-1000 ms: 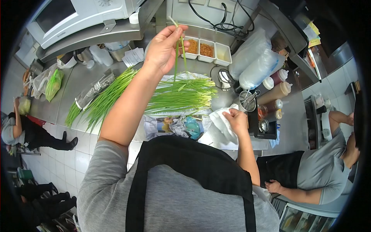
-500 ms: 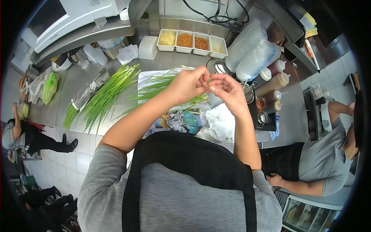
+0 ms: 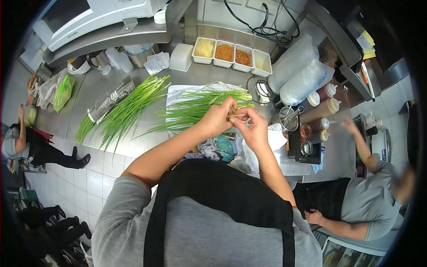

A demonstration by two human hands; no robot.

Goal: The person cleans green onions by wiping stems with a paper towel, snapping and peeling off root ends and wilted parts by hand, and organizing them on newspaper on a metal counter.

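Note:
My left hand (image 3: 217, 119) and my right hand (image 3: 253, 131) meet in front of my chest, fingertips pinched together. Between them shows a thin pale stalk (image 3: 236, 115), apparently from the chives; its full length is hidden by my fingers. Beneath and beyond my hands, a spread of long green chives (image 3: 191, 104) lies on a printed paper sheet (image 3: 173, 94). To the left rests a larger bunch of chives (image 3: 138, 100), beside chives wrapped in newspaper (image 3: 111, 100). Crumpled paper and plastic scraps (image 3: 211, 149) lie close to my apron.
White tubs (image 3: 223, 52) with yellow and orange-brown contents line the back. At right are plastic bags (image 3: 304, 80), sauce bottles (image 3: 327, 109), a metal container with utensils (image 3: 291, 120) and a black tray (image 3: 311, 153). A co-worker (image 3: 373, 200) stands at right, another person (image 3: 40, 142) at left.
Both my hands have come down toward my body, and the pale stalk now shows between the fingers. The co-worker at right has stretched an arm toward the counter. The view has shifted slightly.

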